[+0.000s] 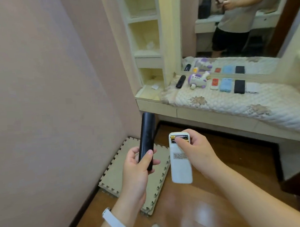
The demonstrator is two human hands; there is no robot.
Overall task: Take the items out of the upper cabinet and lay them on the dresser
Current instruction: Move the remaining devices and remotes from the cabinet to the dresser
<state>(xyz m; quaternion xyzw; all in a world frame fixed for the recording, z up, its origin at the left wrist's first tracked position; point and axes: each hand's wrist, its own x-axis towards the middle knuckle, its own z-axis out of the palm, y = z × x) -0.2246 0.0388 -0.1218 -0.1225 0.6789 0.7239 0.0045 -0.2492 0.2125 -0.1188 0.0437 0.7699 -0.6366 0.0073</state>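
My left hand (136, 168) grips a long black remote (146, 138) by its lower end, held upright over the floor. My right hand (195, 149) holds a white remote (180, 166) back side up, its battery bay uncovered with batteries showing under my thumb. Ahead on the right is the dresser (216, 116), covered by a quilted cloth (232, 101). On the cloth lie a black remote (180, 81), a purple and white toy (197, 80), a red and white item (214, 84), a blue case (225, 85), a black flat box (239, 86) and a white box (252, 88).
Open cream shelves (146, 38) rise left of the mirror (236, 20), which reflects a person. A pink wall (48, 102) stands close on my left. Foam puzzle mats (121, 176) lie on the wooden floor (227, 161) below my hands.
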